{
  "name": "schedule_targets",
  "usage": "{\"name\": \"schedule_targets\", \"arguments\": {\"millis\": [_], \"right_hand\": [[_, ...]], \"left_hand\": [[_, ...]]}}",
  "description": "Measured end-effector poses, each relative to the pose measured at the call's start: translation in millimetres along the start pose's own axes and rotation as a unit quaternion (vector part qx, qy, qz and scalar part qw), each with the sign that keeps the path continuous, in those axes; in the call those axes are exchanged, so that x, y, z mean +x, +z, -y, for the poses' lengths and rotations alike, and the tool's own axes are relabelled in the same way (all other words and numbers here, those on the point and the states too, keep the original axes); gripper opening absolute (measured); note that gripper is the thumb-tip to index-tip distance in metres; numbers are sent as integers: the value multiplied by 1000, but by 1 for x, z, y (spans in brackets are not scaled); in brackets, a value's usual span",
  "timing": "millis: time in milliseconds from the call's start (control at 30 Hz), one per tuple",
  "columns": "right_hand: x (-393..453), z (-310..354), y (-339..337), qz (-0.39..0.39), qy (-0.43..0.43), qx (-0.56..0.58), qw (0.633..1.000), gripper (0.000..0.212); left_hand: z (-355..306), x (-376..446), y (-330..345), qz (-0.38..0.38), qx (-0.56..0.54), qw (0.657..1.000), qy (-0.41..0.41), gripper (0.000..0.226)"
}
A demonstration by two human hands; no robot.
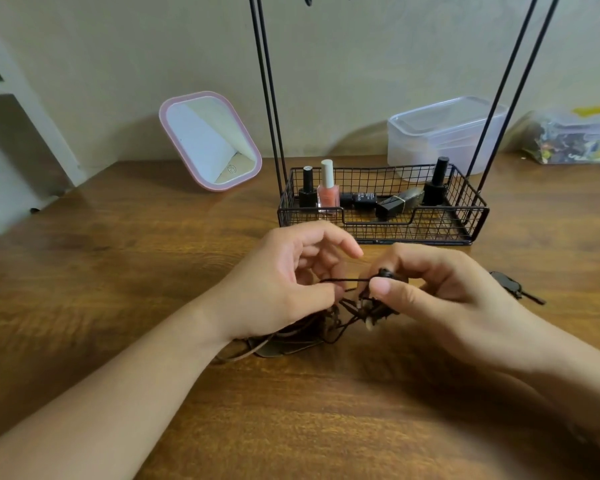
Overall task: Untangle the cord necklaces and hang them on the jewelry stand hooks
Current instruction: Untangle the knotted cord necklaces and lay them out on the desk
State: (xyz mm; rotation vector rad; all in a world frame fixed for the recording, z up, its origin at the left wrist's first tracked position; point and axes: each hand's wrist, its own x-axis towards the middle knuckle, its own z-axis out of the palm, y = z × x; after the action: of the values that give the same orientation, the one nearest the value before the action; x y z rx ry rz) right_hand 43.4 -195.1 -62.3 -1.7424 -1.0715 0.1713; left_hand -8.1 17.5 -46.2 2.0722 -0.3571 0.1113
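Head view shows the left hand (284, 282) and right hand (426, 289) each pinching a taut black strand above the tangled cord necklaces (326, 323) on the tabletop (118, 271), where hard pulling could tighten the knot.

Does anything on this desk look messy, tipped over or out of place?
Yes. The cord necklaces are one knotted clump on the table, pinched by the left hand and right hand. In the wire basket, two dark bottles lie on their sides while the pink nail polish stands upright.
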Motion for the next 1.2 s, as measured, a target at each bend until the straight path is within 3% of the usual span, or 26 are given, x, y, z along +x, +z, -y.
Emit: {"name": "schedule_targets", "arguments": {"millis": [133, 300, 433, 533, 733, 867, 1100, 1200], "right_hand": [[2, -4, -4, 4, 33, 63, 997, 24], [1, -3, -5, 33, 74, -85, 993, 30], [2, 0, 6, 6, 13, -112, 994, 37], [4, -3, 8, -21, 1, -88, 996, 32], [6, 4, 1, -70, 31, 71, 994, 28], [6, 3, -2, -95, 64, 125, 986, 30], [5, 4, -6, -68, 74, 97, 990, 31], [3, 3, -3, -44, 54, 52, 996, 35]], "left_hand": [[2, 0, 6, -51, 98, 994, 12, 31], [-2, 0, 3, -101, -8, 994, 36, 32], [-7, -2, 10, -106, -47, 989, 91, 34], [-5, -1, 12, -110, -78, 988, 68, 25], [2, 1, 8, 12, 10, 1000, -7, 13], [2, 0, 8, 15, 32, 999, 5, 18], [4, 0, 2, -7, -7, 999, 40, 18], [3, -1, 5, -7, 42, 997, 71, 15]]}}
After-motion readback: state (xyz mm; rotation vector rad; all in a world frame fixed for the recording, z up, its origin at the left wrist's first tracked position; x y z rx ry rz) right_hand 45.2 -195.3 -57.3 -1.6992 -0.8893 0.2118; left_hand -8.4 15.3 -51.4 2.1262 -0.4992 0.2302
